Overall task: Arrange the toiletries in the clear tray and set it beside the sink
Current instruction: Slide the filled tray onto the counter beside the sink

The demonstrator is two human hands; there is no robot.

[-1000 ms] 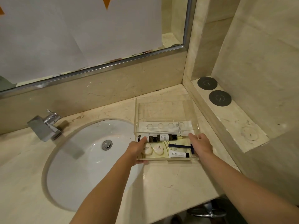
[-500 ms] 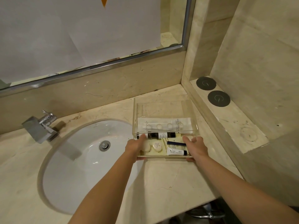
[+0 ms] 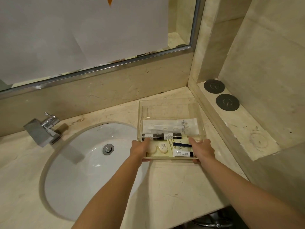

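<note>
The clear tray [image 3: 168,103] is on the marble counter just right of the white sink [image 3: 79,171]. Inside lie two dark bottles [image 3: 162,136] end to end, two round white soaps [image 3: 162,147], a white shaving cream tube [image 3: 182,153], a dark blue razor [image 3: 181,144] and white sachets [image 3: 170,125] at the back. My left hand [image 3: 140,148] grips the tray's near left corner, thumb over the rim. Gripping the near right corner in the same way is my right hand [image 3: 202,150].
A chrome faucet [image 3: 43,129] stands left of the sink. A raised marble ledge [image 3: 237,129] with two dark round discs [image 3: 221,95] runs along the right. The mirror [image 3: 92,33] and backsplash close the back. The counter's front edge is near my forearms.
The tray, held in both hands, has slid a little toward me and to the left along the counter. My grip on both near corners is unchanged.
</note>
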